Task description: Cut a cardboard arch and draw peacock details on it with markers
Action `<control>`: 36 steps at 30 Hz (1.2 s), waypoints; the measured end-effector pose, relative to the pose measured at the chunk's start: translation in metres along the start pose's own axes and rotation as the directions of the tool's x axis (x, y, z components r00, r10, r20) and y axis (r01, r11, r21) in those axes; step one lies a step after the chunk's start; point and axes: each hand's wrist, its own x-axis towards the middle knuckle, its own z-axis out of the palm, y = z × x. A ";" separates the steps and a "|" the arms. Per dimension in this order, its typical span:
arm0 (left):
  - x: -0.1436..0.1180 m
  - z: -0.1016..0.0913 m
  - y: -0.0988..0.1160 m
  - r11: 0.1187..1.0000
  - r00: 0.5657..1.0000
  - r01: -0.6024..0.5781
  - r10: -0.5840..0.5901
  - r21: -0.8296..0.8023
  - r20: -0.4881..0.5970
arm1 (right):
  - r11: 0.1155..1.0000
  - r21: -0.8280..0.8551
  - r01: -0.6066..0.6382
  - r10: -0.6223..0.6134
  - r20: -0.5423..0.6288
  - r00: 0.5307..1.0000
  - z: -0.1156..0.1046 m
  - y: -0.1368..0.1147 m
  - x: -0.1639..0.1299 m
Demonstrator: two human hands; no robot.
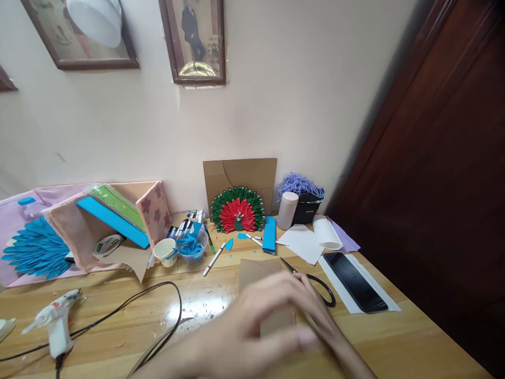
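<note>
My left hand [252,326] reaches in from the bottom, blurred by motion. Its thumb stands apart from the curved fingers and nothing shows between them. Behind it, my right hand [310,289] comes from the lower right, its fingers mostly hidden by the left hand. Black-handled scissors [328,296] lie beside the right hand, partly covered; whether they touch is unclear. Below both hands is a piece of brown cardboard [252,271] on the wooden table [209,326].
A white glue gun [59,321] with a black cord stands at left. Behind are a red-and-green peacock craft [239,209], a bowl of blue scraps [193,248], a paper cup [164,252] and a pink fabric box [155,208]. A phone [355,281] lies right.
</note>
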 end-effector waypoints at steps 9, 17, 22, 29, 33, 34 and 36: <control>0.063 0.026 -0.169 0.876 0.940 0.092 -0.234 0.474 0.250 | 0.994 0.021 -0.108 0.104 0.131 0.986 -0.006 -0.015 -0.005; 0.077 0.027 -0.186 0.878 0.943 0.079 -0.219 0.471 0.250 | 0.995 -0.013 -0.100 0.101 0.124 0.987 -0.015 -0.017 -0.003; 0.091 0.027 -0.195 0.872 0.946 0.039 -0.190 0.488 0.264 | 0.992 -0.015 -0.126 0.127 0.133 0.983 -0.013 -0.016 -0.005; 0.093 0.004 -0.183 0.850 0.884 0.236 -0.389 0.470 0.259 | 0.994 0.017 -0.110 0.107 0.104 0.989 -0.015 -0.013 -0.003; 0.068 -0.017 -0.172 0.859 0.904 0.401 -0.428 0.319 0.016 | 0.988 0.097 -0.123 0.131 -0.077 0.988 -0.018 -0.007 0.001; 0.060 -0.020 -0.170 0.867 0.898 0.437 -0.436 0.239 -0.060 | 0.984 0.124 -0.130 0.142 -0.092 0.986 -0.018 -0.007 0.001; 0.045 -0.018 -0.167 0.871 0.854 0.490 -0.472 0.031 -0.218 | 0.969 0.191 -0.158 0.168 -0.040 0.985 -0.017 -0.010 0.002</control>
